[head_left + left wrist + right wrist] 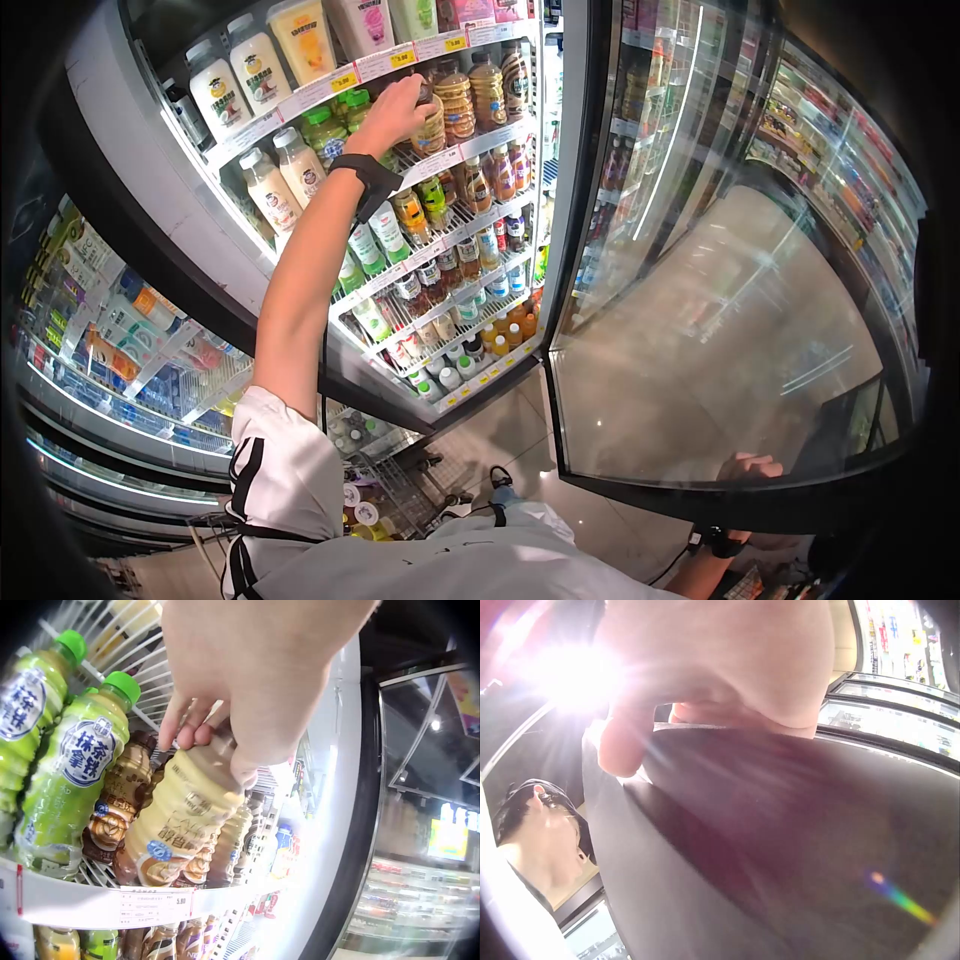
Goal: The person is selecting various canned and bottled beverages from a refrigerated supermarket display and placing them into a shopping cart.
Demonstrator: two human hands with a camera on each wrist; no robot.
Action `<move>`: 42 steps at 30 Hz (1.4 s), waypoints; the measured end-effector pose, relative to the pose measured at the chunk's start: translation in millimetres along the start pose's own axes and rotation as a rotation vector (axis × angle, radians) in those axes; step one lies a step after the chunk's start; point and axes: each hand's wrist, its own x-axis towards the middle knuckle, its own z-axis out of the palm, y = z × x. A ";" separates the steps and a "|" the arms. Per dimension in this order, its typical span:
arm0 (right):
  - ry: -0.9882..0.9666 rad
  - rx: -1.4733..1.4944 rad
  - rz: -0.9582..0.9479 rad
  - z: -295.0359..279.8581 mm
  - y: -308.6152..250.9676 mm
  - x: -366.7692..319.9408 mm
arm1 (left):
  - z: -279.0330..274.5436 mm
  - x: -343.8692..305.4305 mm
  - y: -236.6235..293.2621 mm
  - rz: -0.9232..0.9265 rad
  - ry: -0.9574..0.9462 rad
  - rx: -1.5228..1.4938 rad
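My left hand (398, 108) reaches into the open fridge and grips a beige latte bottle (180, 810) round its neck and cap. In the left wrist view the bottle tilts, its base close to the shelf's front rail (82, 900); curled fingers lie on one side of the neck, the thumb on the other. Green-capped matcha latte bottles (82, 761) stand to its left, and a brown coffee bottle (120, 791) is right behind. My right hand (727, 667) holds the dark edge of the fridge door (780, 817), thumb on the near side, other fingers partly hidden.
The glass door (700, 340) stands open at the right. Bottles fill the shelves below, and white bottles (255, 62) and a yellow carton (301, 40) stand above. A wire basket (400, 490) with goods is low near the legs. Another chiller (130, 330) is at the left.
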 end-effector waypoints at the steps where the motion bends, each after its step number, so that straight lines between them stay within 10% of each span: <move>1: 0.048 -0.155 -0.083 -10.9 10.3 6.3 | 1.0 1.3 -0.4 -0.003 0.000 0.002; 6: 0.051 -0.181 -0.067 24.7 -14.2 -29.4 | 18.5 19.1 -24.4 0.014 0.124 0.037; 8: -0.398 -0.259 -0.363 59.0 -33.8 -64.9 | 28.3 25.2 -33.9 -0.009 0.170 -0.001; 11: 0.044 -0.162 -0.027 3.7 -4.7 -11.7 | 34.9 31.0 -35.8 -0.071 0.243 -0.063; 17: -0.169 -0.037 0.061 12.6 -22.6 -25.3 | 40.9 46.0 -48.1 -0.161 0.254 -0.060; 42: 0.003 -0.092 -0.061 -23.0 0.7 1.4 | 31.3 35.1 -28.5 -0.163 0.191 -0.021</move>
